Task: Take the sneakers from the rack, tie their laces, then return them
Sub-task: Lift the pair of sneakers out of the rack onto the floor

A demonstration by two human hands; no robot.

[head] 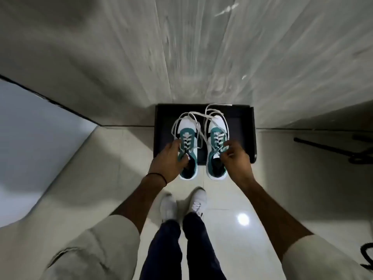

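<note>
Two teal-and-white sneakers stand side by side on a low black rack (245, 126), toes toward the wall and heels hanging over its front edge. My left hand (171, 158) grips the left sneaker (188, 138) at its tongue and collar. My right hand (237, 156) grips the right sneaker (217, 136) at its collar. The white laces (198, 116) of both shoes lie loose and untied over the toes and the rack.
A grey wood-grain wall (181, 47) rises right behind the rack. The floor (232, 199) is glossy white tile. My own feet in white shoes (183, 203) stand just in front of the rack. A dark metal object (333, 148) lies on the floor at the right.
</note>
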